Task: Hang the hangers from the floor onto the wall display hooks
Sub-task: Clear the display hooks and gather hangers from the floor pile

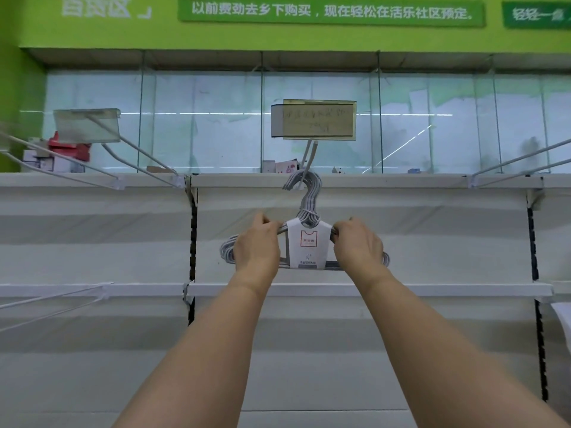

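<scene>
A white wall display (355,319) of slotted panels and horizontal rails fills the view, topped by a green band with signs (330,12) in white lettering. Behind the top rail runs a row of glass panes (200,122), with small boxes (65,156) at the left, partly hidden by wire hooks.

Both bare forearms reach up and forward from the bottom edge, converging toward the middle of the display. The left hand (256,245) and right hand (360,244) are seen from the back, knuckles toward the camera.

Between them hangs a bundle of grey hangers (306,208), banded by a white card sleeve (306,245). Its curved hook tops loop over the central display hook (309,156), a white prong angled out from the top rail with a label holder (318,120) at its tip. The writing on that label is too blurred to read.

The left hand's fingers curl over the bundle's left shoulder, just beside the sleeve; the right hand's fingers curl over the right shoulder, touching the sleeve's edge. The fingertips are hidden behind the hangers, so how tight the grip is cannot be told. The hands cover most of the hangers' arms; only the rounded ends and part of the lower bar show.
</scene>
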`<state>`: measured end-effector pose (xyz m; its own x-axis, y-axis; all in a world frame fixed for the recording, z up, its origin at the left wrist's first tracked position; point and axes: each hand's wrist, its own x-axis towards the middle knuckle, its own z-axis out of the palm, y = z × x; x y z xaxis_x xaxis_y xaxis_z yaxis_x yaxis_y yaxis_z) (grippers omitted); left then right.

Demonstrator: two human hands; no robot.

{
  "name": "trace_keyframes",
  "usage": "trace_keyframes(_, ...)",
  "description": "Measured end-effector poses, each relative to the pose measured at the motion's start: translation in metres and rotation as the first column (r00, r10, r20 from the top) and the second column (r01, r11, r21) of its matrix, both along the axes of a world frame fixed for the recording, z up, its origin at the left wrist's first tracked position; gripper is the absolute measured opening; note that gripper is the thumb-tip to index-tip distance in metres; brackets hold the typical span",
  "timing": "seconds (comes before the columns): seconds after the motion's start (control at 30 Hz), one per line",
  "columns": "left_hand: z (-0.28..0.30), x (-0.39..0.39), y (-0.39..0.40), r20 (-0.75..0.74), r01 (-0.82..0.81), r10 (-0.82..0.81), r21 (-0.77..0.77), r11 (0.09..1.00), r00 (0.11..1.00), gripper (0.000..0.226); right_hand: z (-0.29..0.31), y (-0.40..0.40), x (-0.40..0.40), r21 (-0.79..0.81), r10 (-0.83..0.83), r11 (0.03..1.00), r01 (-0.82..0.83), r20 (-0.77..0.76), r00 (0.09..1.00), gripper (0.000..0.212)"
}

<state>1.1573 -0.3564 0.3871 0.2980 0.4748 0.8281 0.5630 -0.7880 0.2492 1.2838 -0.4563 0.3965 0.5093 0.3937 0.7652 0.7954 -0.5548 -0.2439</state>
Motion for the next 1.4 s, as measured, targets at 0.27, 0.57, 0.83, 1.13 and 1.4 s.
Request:
trace_keyframes(0.27, -0.01, 0.014, -0.006, 0.042, -0.044, 0.047, -0.061, 0.997, 0.998, 0.047, -0.024, 0.005, 0.002, 0.047, 0.05, 0.997, -0.053, 0.066, 0.997, 0.049)
trace_keyframes(0.57, -0.04, 0.018, -0.024, -0.051, -0.079, 0.075, -0.095, 0.992, 0.996, 0.069, -0.055, -0.01, -0.001, -0.037, 0.006, 0.999, 0.001, 0.177, 0.984, 0.073)
trace_keyframes(0.83, -0.089, 0.011, -0.059, -0.098, -0.032, 0.008, -0.245, 0.969, 0.995, 0.056, -0.091, -0.041, -0.011, -0.16, 0.048, 0.986, -0.042, 0.03, 0.998, 0.067)
trace_keyframes(1.13, -0.164, -0.007, -0.091, -0.166, 0.099, -0.181, -0.413, 0.905, 0.969, 0.049, -0.173, -0.096, -0.043, -0.294, 0.039, 0.95, -0.104, -0.218, 0.975, 0.051)
trace_keyframes(1.4, -0.254, -0.042, -0.097, -0.285, 0.131, -0.307, -0.501, 0.855, 0.908, 0.052, -0.267, -0.132, -0.078, -0.411, -0.154, 0.911, -0.014, -0.373, 0.915, 0.045)
